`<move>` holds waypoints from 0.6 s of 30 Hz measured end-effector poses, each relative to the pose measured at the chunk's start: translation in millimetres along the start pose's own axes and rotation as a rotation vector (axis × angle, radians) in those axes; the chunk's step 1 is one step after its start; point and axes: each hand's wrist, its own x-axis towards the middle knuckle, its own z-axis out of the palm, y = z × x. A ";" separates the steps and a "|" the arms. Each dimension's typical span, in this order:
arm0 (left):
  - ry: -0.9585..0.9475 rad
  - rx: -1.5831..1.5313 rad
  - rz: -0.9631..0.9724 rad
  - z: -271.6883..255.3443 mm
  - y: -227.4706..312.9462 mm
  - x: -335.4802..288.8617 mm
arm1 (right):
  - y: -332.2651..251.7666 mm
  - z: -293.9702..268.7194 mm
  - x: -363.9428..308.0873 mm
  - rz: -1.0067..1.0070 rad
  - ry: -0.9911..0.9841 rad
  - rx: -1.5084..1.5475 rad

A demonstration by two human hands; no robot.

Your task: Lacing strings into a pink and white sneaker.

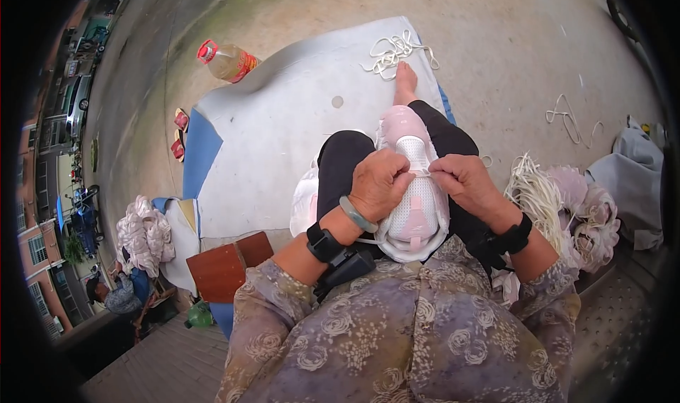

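A pink and white sneaker (413,215) rests on my lap between my thighs, its toe pointing away from me. My left hand (381,187) is closed in a pinch at the left side of its lacing. Opposite it, my right hand (464,182) pinches at the right side. A short stretch of white shoelace (419,171) runs across the tongue between my fingertips. Beside my left thigh, another pale pink and white shoe (305,201) shows in part; my leg hides the rest.
A white sheet (276,148) with loose laces (394,54) lies ahead. At right are a lace bundle (523,190), pink-white shoes (593,222) and grey cloth (632,173). At left are a bottle (232,63), sandals (178,135), a brown board (218,272), more shoes (146,236) and another person (120,293).
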 end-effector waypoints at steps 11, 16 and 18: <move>0.028 -0.005 0.019 10.5 -6.9 -0.8 | -0.8 2.2 -1.3 -0.011 0.053 -0.109; 0.020 -0.003 -0.015 11.6 -5.6 -1.8 | 3.8 4.1 -1.0 -0.050 0.081 -0.162; 0.031 -0.030 -0.029 13.1 -6.5 -2.8 | 4.3 4.2 -0.7 -0.048 0.071 -0.173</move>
